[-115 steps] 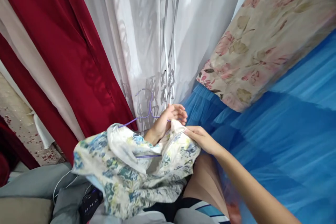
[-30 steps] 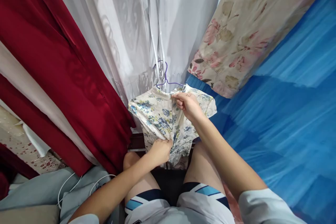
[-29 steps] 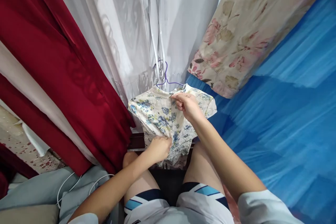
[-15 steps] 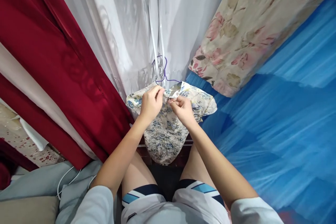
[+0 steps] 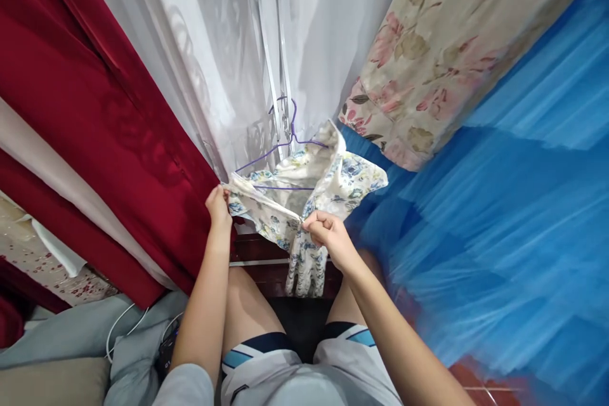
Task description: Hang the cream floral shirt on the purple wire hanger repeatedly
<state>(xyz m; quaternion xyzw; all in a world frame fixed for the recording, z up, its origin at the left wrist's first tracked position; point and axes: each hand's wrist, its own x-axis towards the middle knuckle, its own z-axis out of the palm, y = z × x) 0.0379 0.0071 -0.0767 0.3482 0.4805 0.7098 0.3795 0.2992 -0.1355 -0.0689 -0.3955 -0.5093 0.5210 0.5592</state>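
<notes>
A white blouse with a blue floral print (image 5: 354,174) hangs on a purple clothes hanger (image 5: 294,137) in front of me. My left hand (image 5: 219,206) is closed on the blouse's left shoulder edge, beside the hanger's left end. Lower and to the right, my right hand (image 5: 328,233) pinches the front of the neckline and pulls it toward me. The neck opening is stretched wide, so the hanger's bottom bar shows inside it. Below my right hand the fabric falls in gathered folds.
Long white straps (image 5: 266,32) hang down above the hanger before white cloth (image 5: 209,25). Red cloth (image 5: 128,108) hangs at left, floral cloth (image 5: 409,63) and blue tulle (image 5: 499,222) at right. A grey cushion (image 5: 52,380) and white cable (image 5: 114,330) lie lower left.
My left hand has moved from the neckline out to the left shoulder. My right hand has drawn the neckline down toward me, opening it wide and uncovering more of the hanger.
</notes>
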